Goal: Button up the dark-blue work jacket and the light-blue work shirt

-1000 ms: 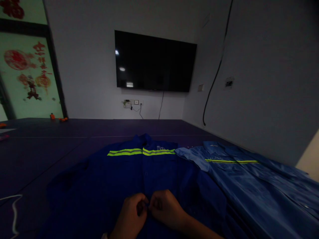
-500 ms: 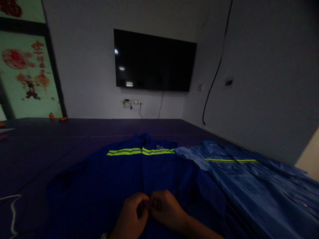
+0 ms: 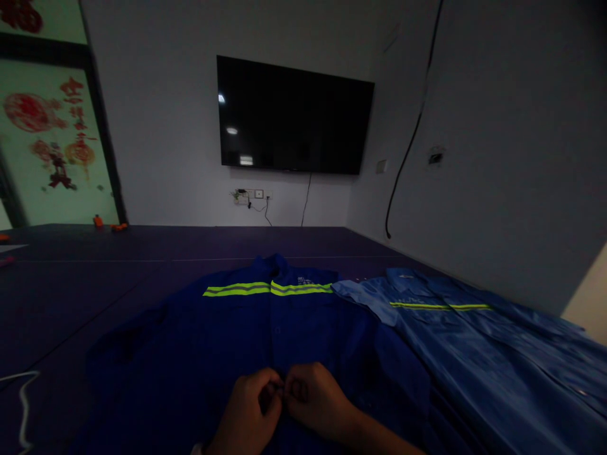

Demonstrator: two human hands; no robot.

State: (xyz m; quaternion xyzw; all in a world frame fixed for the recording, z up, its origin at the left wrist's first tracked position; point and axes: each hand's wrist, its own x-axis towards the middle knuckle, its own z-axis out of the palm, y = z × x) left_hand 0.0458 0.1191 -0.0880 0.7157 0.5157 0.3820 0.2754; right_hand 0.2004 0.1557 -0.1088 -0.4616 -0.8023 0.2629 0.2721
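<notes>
A dark blue work jacket (image 3: 227, 335) lies spread front side up, its collar pointing away from me and a yellow-green reflective stripe (image 3: 237, 289) across the chest. At the lower part of its front opening, my left hand (image 3: 250, 411) pinches the fabric between thumb and fingers. My right hand (image 3: 320, 401) pinches at the same spot, and the fingertips of both hands meet. Whether a button sits between them is too dark and small to tell. To the right lies a lighter blue work shirt (image 3: 446, 338) with a thin yellow stripe, its sleeve touching the jacket.
Both garments lie on a wide dark purple surface (image 3: 165, 243). A white cable (image 3: 26, 407) curls at the lower left. Small orange objects (image 3: 118, 227) stand at the far left edge. A television (image 3: 294, 117) and a hanging black cable (image 3: 403, 167) are on the walls.
My fingertips have shifted very slightly at the jacket's front opening. Both garments lie as before.
</notes>
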